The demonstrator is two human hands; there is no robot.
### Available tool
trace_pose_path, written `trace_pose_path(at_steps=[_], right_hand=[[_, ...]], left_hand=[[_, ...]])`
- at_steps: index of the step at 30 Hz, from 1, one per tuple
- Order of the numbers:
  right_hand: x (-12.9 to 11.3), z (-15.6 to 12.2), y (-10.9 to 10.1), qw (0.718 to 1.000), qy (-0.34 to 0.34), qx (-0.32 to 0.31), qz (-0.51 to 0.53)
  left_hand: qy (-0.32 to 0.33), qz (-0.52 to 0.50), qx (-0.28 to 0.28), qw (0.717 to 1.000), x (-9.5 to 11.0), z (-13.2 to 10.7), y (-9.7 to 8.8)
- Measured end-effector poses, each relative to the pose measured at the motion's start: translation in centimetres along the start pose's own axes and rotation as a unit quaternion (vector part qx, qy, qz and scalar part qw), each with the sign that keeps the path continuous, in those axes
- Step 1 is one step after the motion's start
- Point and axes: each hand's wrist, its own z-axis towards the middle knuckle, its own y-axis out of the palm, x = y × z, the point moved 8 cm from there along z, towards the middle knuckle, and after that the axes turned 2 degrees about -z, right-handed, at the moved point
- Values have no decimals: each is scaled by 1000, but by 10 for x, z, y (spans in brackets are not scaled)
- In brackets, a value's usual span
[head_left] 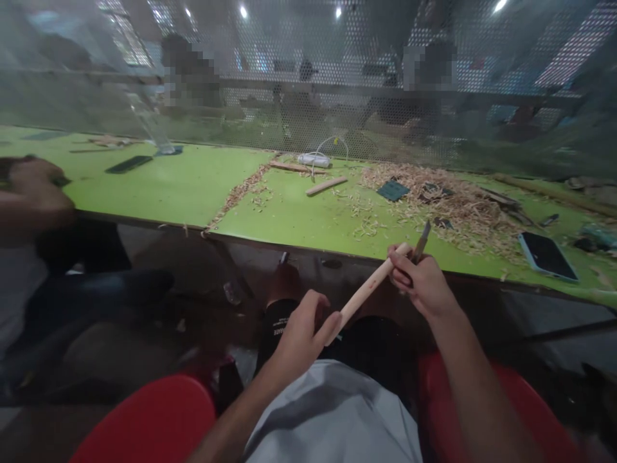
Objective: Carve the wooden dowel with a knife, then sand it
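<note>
My left hand (301, 331) is closed round the near end of a pale wooden stick (369, 287), which slants up to the right over my lap. My right hand (420, 283) is closed on a small carving knife (421, 241), its blade pointing up beside the stick's far end, with the fingers also touching the stick there. Both hands are held just in front of the green table's near edge (289, 241).
A heap of wood shavings (448, 206) covers the table's right half, with another stick (326, 185), a white cable bundle (314, 159) and a phone (547, 255). Another person's hand (31, 193) is at the left. Mesh screen (308, 77) stands behind the table. Red seat (149, 421) below.
</note>
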Motion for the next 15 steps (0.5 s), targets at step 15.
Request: trace_pose_path(at_steps=[15], right_hand=[[-51, 19, -12, 919, -208, 180, -282]], left_hand=[[-117, -542, -124, 823, 32, -6, 22]])
